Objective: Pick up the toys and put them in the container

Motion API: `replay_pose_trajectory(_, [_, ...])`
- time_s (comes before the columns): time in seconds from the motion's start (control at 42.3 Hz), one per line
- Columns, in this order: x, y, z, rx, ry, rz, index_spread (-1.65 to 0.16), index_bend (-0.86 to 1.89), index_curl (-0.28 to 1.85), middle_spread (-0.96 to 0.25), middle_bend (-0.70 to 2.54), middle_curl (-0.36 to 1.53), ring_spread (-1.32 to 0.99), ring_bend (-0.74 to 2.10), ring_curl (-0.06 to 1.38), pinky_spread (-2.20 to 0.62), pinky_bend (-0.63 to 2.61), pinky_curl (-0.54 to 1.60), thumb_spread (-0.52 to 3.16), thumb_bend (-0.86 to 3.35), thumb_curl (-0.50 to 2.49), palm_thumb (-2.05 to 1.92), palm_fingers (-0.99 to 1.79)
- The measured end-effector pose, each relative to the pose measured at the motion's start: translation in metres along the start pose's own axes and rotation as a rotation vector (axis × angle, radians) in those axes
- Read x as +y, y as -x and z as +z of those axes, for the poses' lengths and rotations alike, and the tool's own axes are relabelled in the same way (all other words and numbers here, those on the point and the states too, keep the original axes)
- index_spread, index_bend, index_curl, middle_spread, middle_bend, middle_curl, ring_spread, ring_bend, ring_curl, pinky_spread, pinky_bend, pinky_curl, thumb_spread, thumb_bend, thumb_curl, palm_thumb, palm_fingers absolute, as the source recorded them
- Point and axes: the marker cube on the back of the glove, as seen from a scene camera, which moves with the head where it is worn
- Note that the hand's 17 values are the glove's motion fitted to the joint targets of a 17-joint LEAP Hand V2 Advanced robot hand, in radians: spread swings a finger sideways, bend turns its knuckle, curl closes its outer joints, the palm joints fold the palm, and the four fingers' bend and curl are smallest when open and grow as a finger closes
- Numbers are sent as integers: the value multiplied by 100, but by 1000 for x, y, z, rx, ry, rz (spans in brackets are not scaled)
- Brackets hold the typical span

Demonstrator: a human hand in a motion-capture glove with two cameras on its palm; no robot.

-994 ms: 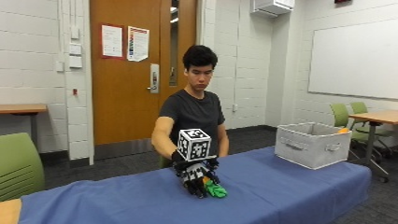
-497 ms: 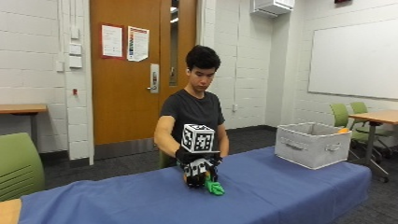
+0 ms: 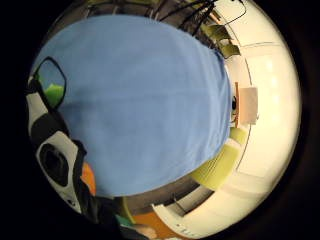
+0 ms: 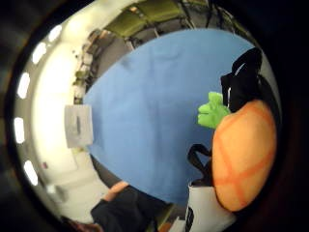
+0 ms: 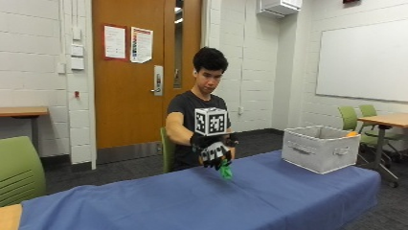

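Note:
In the outside view my gloved right hand [image 5: 213, 150] is raised above the blue table [image 5: 267, 201], in front of the seated person's chest. It grips a plush turtle [image 5: 225, 171], whose green part hangs below the fingers. The thumb side palm view shows the turtle's orange shell [image 4: 244, 154] and a green limb [image 4: 212, 111] close against the palm. In the little finger side palm view only a green bit [image 3: 54, 94] and an orange bit [image 3: 89, 177] show beside the glove. The grey fabric container [image 5: 317, 148] stands on the table's right end, well apart from the hand.
The blue cloth [image 3: 145, 100] under the hand is bare. A green chair [image 5: 19, 167] stands at the table's left end. More green chairs [image 5: 357, 120] and a wooden table [image 5: 386, 120] are behind the container.
The hand has risen from the tabletop with the turtle in its grip and shifted slightly toward the container. The turtle no longer touches the cloth.

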Motion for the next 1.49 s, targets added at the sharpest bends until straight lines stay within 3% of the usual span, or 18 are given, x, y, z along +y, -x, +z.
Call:
replay_pose_trajectory(0.284, [-30,97,-118,17,-142,-111,-32,69,41,-28,99,70,-41,123,48,-48,94,39,39,27,84,69,114])
replay_pose_trajectory(0.497, [-49,185,-170,44,-191,-162,-30,71,46,-28,100,72,-41,123,51,-48,96,41,27,28,90,67,112])
replay_pose_trajectory(0.71, [-39,338,-197,-3,-232,-285,-29,70,51,-27,101,74,-41,123,53,-48,96,42,18,30,95,65,110])
replay_pose_trajectory(0.899, [-7,468,-204,-84,-233,-502,-28,67,55,-27,100,76,-41,123,55,-48,97,42,12,31,99,63,109])
replay_pose_trajectory(1.017, [2,537,-194,-49,-240,-497,-28,65,57,-27,100,76,-41,122,55,-48,97,43,9,32,102,62,109])
replay_pose_trajectory(1.088, [10,565,-184,-69,-221,-623,-28,63,59,-27,99,77,-41,121,55,-48,97,43,8,32,103,62,108])
replay_pose_trajectory(1.136, [3,569,-175,-54,-215,-668,-28,62,60,-27,99,77,-42,122,56,-48,97,43,7,32,104,61,108])
replay_pose_trajectory(1.23, [-31,547,-161,-85,-181,-601,-29,59,62,-28,98,77,-41,121,56,-48,97,43,6,33,105,60,108])
replay_pose_trajectory(1.325, [-32,561,-153,-142,-138,-508,-29,58,64,-28,98,78,-42,120,57,-48,96,43,5,33,106,60,109])
replay_pose_trajectory(1.443, [-31,558,-132,-18,-40,-544,-30,55,66,-28,97,78,-42,119,57,-48,96,42,4,33,108,59,108])
replay_pose_trajectory(1.491, [-31,551,-125,25,11,-548,-31,44,65,-29,92,77,-44,118,56,-48,98,42,10,28,108,51,91])
